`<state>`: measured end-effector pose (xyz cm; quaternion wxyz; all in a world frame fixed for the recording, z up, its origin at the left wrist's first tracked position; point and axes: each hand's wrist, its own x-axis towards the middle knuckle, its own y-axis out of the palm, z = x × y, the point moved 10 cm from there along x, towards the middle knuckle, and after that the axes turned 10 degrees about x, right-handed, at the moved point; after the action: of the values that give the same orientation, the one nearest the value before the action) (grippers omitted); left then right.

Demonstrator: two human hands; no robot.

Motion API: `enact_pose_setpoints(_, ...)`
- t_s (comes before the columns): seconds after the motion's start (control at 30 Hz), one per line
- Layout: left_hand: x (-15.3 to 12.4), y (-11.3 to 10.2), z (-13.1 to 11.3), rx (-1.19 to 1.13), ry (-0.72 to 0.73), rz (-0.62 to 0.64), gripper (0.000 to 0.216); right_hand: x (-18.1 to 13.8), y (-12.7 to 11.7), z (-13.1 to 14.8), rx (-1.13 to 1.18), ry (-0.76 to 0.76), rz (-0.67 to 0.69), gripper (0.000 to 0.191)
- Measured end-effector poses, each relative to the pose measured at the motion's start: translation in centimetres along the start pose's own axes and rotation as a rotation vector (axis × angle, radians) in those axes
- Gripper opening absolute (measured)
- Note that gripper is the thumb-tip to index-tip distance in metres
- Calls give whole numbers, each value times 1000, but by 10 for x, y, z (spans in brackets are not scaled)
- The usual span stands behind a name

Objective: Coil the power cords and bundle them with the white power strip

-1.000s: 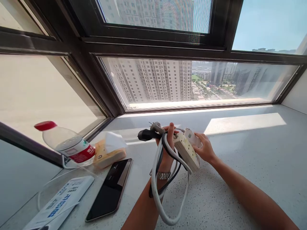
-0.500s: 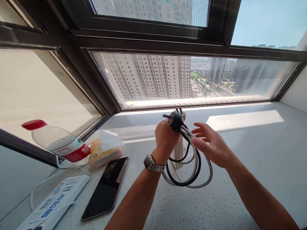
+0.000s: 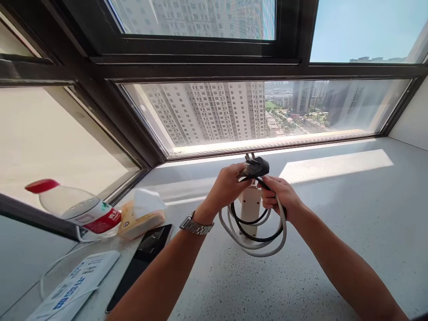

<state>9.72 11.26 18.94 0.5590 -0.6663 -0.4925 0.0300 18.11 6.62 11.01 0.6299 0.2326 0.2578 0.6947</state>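
Note:
My left hand (image 3: 224, 183) and my right hand (image 3: 279, 195) both grip a bundle of coiled cables above a speckled white windowsill (image 3: 301, 272). A black plug (image 3: 257, 166) sticks up between the two hands, prongs pointing away from me. Below the hands hangs a cream power strip (image 3: 250, 208), upright, with white cable loops (image 3: 264, 248) and a black cable loop (image 3: 254, 235) drooping around it. A metal watch (image 3: 195, 225) sits on my left wrist.
At the left lie a clear water bottle with a red cap (image 3: 77, 208), a tissue pack (image 3: 143, 216), a dark phone (image 3: 150, 246) and a white printed packet (image 3: 74, 286). Dark window frames (image 3: 140, 138) run along the sill's far edge.
My right hand, open half a second ago, has closed on the cables beside the plug. The bundle has dropped slightly, and the view has shifted right. A second ago the right hand held the strip.

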Motion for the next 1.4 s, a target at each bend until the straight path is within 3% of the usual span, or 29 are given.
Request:
enact_pose_setpoints(0.1,-4,-18,6,-151,49,-104,19,6,-7,-2,49,40,-16,44)
enact_pose_setpoints(0.23,-16,-38,33,-291,-105,-264,20,10,-20,5,58,37,-53,42)
enact_pose_setpoints(0.37,-24,-16,57,-546,-297,-134,29,11,-24,11,47,26,-37,41)
enact_pose_setpoints(0.47,-26,-2,51,-636,-275,-28,38,12,-24,14,35,12,-10,43)
enact_pose_setpoints(0.53,-27,0,38,-543,-186,39,40,13,-28,18,18,-10,-27,45)
enact_pose_setpoints(0.67,-34,2,16,-99,-35,140,36,11,-34,27,-73,-60,-87,49)
enact_pose_setpoints(0.77,-41,7,13,166,-58,183,33,4,-24,33,-246,-95,-54,48)
enact_pose_setpoints(0.87,-44,16,4,219,-65,212,29,-9,-9,41,-567,-181,-24,39)
enact_pose_setpoints(1.0,-43,43,-26,-160,43,307,39,-29,11,46,-1042,-258,-59,22)
enact_pose_setpoints(1.1,-45,68,-25,-603,-122,437,46,-39,19,50,-1291,-287,-138,22)
enact_pose_setpoints(1.17,-50,78,-16,-857,-291,466,38,-42,21,53,-1374,-306,-197,23)
enact_pose_setpoints(1.27,-56,74,-9,-1126,-391,364,25,-43,27,51,-1438,-361,-194,20)
enact_pose_setpoints(1.4,-59,67,-9,-1260,-357,236,41,-41,43,40,-1414,-474,-57,21)
